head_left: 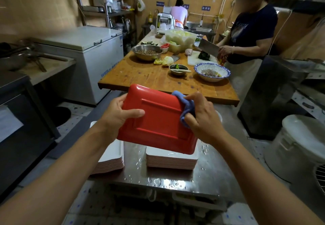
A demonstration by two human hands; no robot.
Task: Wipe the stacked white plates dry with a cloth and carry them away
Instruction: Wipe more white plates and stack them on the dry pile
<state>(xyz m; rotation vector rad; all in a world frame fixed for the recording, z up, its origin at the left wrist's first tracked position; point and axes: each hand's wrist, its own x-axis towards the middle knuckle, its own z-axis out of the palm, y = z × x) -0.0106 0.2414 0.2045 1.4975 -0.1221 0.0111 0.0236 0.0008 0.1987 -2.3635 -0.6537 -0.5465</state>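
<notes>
Held tilted above a wet steel desk point(207, 173): a plate point(158, 119), red underside up, gripped at its left edge by the left hand point(117, 114). At its right edge, a blue cloth point(187, 107) clutched in the right hand point(202, 117). Below, two stacks of white plates point(171, 160), side by side.

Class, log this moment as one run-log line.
left hand: grips red plate | right hand: presses blue cloth on plate edge | two plate stacks below, wet steel table

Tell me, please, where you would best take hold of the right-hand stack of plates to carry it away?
Probably from both short ends, fingers under the bottom plate of the right-hand stack: it is rectangular, many plates high, and sits on a wet steel table, so a top grip could slip.
</notes>
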